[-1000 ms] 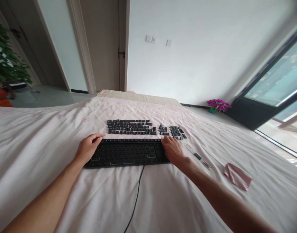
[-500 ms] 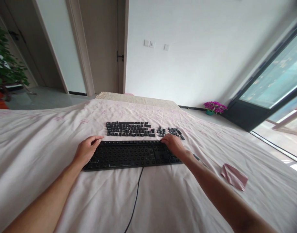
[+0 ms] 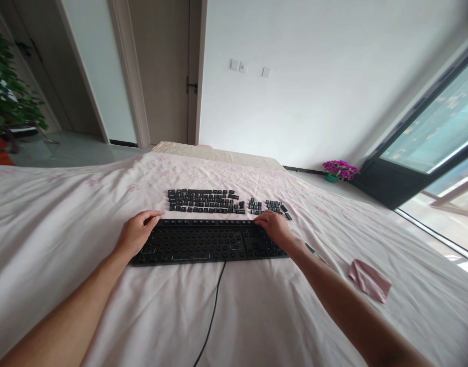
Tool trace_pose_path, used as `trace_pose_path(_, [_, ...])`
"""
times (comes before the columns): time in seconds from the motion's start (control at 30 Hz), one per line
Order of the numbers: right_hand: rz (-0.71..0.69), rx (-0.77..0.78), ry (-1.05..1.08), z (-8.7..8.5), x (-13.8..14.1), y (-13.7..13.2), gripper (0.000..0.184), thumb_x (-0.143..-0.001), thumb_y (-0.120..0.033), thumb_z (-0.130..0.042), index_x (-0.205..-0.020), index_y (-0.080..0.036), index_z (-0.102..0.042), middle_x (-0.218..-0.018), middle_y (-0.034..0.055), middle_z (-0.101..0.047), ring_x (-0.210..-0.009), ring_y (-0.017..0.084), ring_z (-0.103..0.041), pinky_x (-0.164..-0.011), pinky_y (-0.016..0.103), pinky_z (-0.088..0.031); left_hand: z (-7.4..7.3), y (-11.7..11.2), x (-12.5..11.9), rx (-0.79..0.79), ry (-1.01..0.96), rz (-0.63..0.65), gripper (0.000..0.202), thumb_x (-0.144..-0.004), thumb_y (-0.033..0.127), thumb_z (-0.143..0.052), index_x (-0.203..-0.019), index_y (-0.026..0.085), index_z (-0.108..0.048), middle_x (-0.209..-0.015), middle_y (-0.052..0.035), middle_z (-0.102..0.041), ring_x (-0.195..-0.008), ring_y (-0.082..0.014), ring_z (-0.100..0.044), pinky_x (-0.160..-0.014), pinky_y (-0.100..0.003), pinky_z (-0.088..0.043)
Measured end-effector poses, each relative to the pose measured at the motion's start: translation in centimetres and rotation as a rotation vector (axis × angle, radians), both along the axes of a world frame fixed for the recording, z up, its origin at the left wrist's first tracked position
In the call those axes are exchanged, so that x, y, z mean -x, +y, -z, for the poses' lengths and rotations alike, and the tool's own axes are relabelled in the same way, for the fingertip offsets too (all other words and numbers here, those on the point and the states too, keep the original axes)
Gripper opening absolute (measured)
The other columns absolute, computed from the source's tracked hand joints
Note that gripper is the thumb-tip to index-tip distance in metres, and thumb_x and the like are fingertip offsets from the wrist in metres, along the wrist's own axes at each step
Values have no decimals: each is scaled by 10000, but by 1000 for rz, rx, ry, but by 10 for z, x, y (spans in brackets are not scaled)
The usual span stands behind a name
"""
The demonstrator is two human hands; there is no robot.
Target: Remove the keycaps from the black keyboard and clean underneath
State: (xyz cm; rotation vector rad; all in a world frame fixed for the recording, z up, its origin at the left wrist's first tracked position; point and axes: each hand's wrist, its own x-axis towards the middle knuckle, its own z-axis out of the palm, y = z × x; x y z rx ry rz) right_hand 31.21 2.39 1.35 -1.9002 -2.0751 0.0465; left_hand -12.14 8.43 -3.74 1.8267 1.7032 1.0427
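Note:
A black keyboard (image 3: 203, 242) lies flat on the bed, most of its keycaps off, with a row of caps along its far edge. My left hand (image 3: 137, 232) rests at its far left corner, fingers bent and closed round the edge there. Over the right part of that far row is my right hand (image 3: 274, 224), its fingertips pressed together; whatever they pinch is hidden. Just beyond the keyboard, loose black keycaps (image 3: 207, 201) are laid out in rows, with smaller groups of keycaps (image 3: 274, 205) to the right. A black cable (image 3: 214, 311) runs from the keyboard's near edge.
A pale pink flowered sheet (image 3: 295, 316) with folds covers the bed. A pink cloth (image 3: 370, 280) lies to the right, and a small dark piece (image 3: 310, 248) sits beside my right forearm. Purple flowers (image 3: 339, 169) stand on the floor by the wall.
The view has shifted slightly. Both hands stay at almost the same spots on the keyboard, and the keycap rows look unchanged.

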Motion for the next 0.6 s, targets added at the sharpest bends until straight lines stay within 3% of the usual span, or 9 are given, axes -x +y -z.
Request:
trace_pose_path(0.23, [-39, -4, -106, -8, 10, -5, 249, -925, -294, -513, -924, -222, -752, -948, 31, -676, -912, 158, -604, -788, 240, -412, 0, 0, -1, 6, -13, 6, 345, -813, 440, -513, -1018, 263, -726, -1091, -6, -729, -1022, -224, -653, -929, -283, -469])
trace_pose_path(0.6, [-86, -51, -252, -6, 17, -13, 297, -979, -272, -430, -933, -208, -717, -933, 56, -629, -940, 169, -550, -807, 251, -400, 2, 0, 0, -6, -22, 11, 327, -818, 424, -518, -1011, 259, -726, -1080, -3, -730, -1014, -214, -655, -914, -272, -469])
